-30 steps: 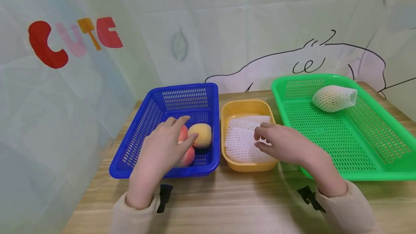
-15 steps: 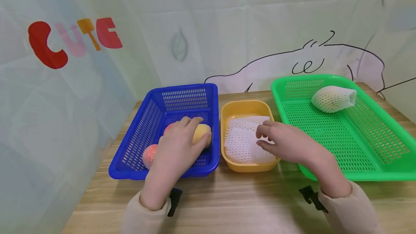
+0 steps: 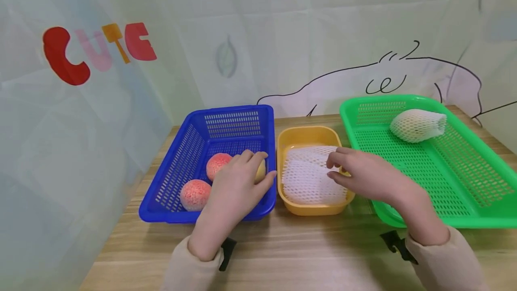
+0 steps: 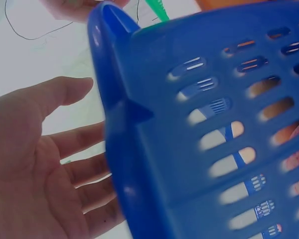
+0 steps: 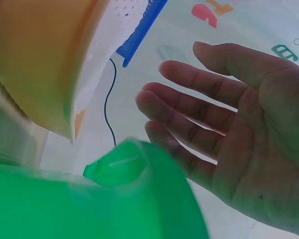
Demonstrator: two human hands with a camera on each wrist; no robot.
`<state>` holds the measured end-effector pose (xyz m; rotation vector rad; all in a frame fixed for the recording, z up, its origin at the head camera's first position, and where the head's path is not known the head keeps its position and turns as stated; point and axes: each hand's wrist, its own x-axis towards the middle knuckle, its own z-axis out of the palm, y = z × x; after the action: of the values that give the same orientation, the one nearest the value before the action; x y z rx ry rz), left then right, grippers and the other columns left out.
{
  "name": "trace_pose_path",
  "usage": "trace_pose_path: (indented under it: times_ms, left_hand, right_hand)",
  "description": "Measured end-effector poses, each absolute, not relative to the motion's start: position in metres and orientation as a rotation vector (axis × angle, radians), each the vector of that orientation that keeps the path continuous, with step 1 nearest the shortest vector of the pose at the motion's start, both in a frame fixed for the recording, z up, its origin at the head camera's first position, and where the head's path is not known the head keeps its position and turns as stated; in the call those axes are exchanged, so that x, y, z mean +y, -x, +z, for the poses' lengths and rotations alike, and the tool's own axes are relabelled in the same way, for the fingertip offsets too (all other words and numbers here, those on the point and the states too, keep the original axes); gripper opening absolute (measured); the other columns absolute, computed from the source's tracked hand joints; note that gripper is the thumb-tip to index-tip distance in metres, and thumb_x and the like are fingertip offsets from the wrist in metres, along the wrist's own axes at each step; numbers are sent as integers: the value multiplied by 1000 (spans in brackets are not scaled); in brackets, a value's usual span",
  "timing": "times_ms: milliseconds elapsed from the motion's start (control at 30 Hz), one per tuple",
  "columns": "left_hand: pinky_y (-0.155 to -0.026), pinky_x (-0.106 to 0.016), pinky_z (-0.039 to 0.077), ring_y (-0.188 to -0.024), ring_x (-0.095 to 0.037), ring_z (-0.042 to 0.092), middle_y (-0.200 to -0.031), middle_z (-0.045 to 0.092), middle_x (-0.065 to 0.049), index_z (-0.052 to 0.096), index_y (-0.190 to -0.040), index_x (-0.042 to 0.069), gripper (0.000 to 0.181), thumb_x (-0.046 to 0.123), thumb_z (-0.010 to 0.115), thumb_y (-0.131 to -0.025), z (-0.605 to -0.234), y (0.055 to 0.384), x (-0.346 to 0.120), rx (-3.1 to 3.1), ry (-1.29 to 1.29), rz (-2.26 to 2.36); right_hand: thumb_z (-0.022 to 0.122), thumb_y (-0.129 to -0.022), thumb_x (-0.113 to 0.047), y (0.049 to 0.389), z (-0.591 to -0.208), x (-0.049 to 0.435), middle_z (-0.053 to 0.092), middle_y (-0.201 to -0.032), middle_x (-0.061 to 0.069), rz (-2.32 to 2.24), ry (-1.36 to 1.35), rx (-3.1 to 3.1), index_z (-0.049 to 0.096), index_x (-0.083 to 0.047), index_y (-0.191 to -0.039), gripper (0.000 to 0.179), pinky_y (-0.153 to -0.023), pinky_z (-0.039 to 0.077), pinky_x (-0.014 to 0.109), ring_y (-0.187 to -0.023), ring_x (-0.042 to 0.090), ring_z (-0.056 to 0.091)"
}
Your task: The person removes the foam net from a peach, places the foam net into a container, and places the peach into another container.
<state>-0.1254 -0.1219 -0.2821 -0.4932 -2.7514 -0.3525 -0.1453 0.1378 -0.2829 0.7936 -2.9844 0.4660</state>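
Note:
My left hand (image 3: 236, 187) reaches over the blue basket (image 3: 232, 122), its fingers above a round yellow fruit (image 3: 261, 172) that it mostly covers. Spread, relaxed fingers show in the left wrist view, passing behind the basket's rim (image 4: 120, 149). Two round pink-red fruits (image 3: 218, 165) lie to the left of that hand. My right hand (image 3: 365, 174) hovers at the right side of the yellow tub (image 3: 311, 210), over white foam net sleeves (image 3: 308, 178). In the right wrist view its fingers are loosely bent with nothing in them.
A green basket (image 3: 400, 160) stands on the right, with one foam-netted item (image 3: 416, 125) near its back. All three containers sit side by side on a wooden table (image 3: 299, 255). Behind them hangs a printed cloth (image 3: 282, 48).
My left hand has moved right, from the pink-red fruits to above the yellow one. One pink-red fruit now lies further left. My right hand has barely moved.

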Motion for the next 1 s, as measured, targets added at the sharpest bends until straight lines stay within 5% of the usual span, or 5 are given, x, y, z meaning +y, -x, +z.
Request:
trace_pose_path:
  times_ms: [433, 733, 1000]
  left_hand:
    - [-71, -33, 53, -81, -18, 56, -93, 63, -3, 64, -122, 13, 41, 39, 63, -91, -282, 124, -119, -2772, 512, -287]
    - [-86, -39, 54, -101, -24, 62, -108, 66, -8, 63, -123, 12, 42, 38, 62, -91, -284, 124, -113, -2781, 546, -299]
    - [-86, -40, 51, -98, -26, 62, -104, 67, -8, 65, -119, 11, 41, 41, 61, -91, -287, 122, -112, -2749, 588, -278]
  right_hand:
    - [67, -88, -20, 145, -277, 146, 61, -91, -4, 367, -801, -2951, 66, -15, -99, 12, -64, 47, 26, -73, 8, 53]
    - [69, -87, -22, 141, -276, 158, 62, -94, -4, 276, -820, -2932, 67, -16, -99, 14, -63, 47, 27, -75, 8, 54]
    - [72, -85, -24, 135, -277, 174, 59, -89, -9, 190, -822, -2947, 66, -20, -99, 15, -61, 48, 26, -75, 5, 55]
